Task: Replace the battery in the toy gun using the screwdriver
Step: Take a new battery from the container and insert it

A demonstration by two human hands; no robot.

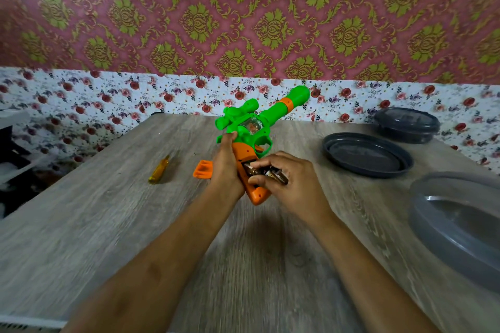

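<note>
A green toy gun (273, 113) with an orange grip is held above the wooden table (108, 224), barrel pointing away to the right. My left hand (226, 167) grips the orange handle from the left side. My right hand (290, 180) pinches brown batteries (273, 173) at the open battery compartment in the grip. The orange battery cover (203, 169) lies on the table just left of my left hand. A yellow-handled screwdriver (159, 170) lies further left on the table.
A dark grey lid (368, 155) lies on the table to the right, with a dark round container (405, 124) behind it by the wall. A large grey lidded container (460, 227) sits at the right edge. The floral wall runs along the table's back.
</note>
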